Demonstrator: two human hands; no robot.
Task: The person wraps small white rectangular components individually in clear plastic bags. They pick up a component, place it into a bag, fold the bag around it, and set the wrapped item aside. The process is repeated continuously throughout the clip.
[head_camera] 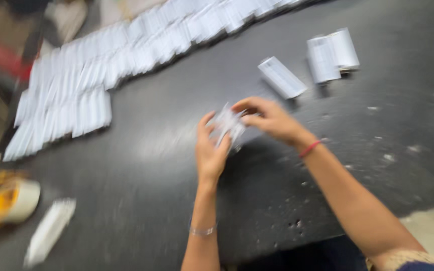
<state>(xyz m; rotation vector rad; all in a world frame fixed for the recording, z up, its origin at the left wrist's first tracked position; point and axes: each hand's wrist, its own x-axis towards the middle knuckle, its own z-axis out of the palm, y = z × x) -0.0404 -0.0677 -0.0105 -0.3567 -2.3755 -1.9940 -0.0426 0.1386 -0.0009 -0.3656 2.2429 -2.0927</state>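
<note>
Both hands on a small white packet above the dark bench (141,200).
Our left hand (211,153) and right hand (269,119) close their fingers on the white packet (227,125); we judge a light, even pinch keeps it flat.

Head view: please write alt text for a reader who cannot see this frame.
Two bare hands, the left hand and the right hand, hold a small white bundle between them above a dark table. Rows of white packets line the far edge, three loose white packs lie to the right, and a tape roll sits at the left; the frame is motion-blurred.
</note>
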